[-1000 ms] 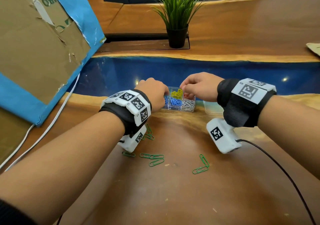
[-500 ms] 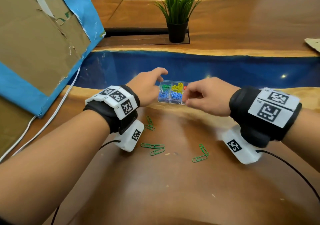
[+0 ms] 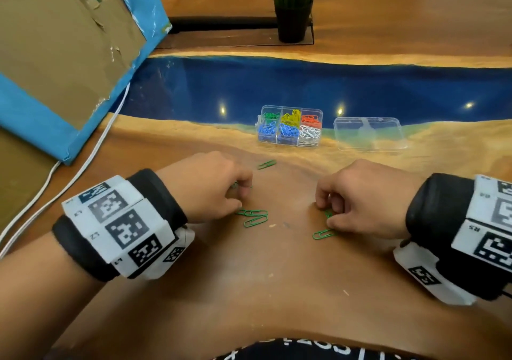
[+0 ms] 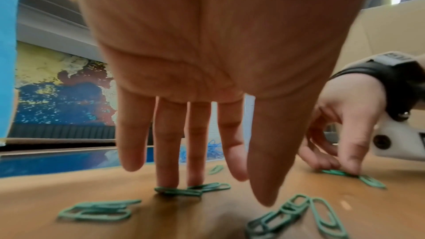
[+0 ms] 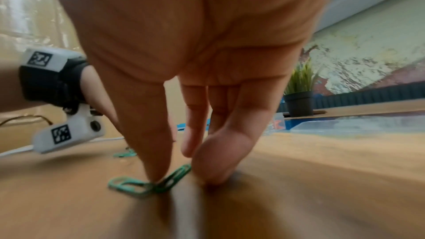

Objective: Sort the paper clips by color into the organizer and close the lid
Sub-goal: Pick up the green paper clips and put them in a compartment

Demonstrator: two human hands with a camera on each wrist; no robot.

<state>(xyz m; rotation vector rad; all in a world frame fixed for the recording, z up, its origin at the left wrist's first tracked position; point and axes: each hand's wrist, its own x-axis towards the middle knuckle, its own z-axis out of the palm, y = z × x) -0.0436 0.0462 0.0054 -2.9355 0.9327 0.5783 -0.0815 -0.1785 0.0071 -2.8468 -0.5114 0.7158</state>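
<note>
Both hands have come back from the organizer (image 3: 290, 127) to the surface (image 3: 277, 290), left hand (image 3: 210, 185) fingers straight, pressing green clips (image 3: 255, 217), right hand (image 3: 360, 199) pinching another clip (image 3: 323, 233): greens remain unsorted.

A lounge or office: a live-edge wooden desk (image 3: 277, 290) with blue resin inlay, a potted green plant (image 3: 293, 5), a painted mural wall (image 4: 62, 86).

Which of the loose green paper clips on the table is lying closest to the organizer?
The single green clip beyond the left hand; it lies alone, nearest the organizer, untouched by either hand.
</note>
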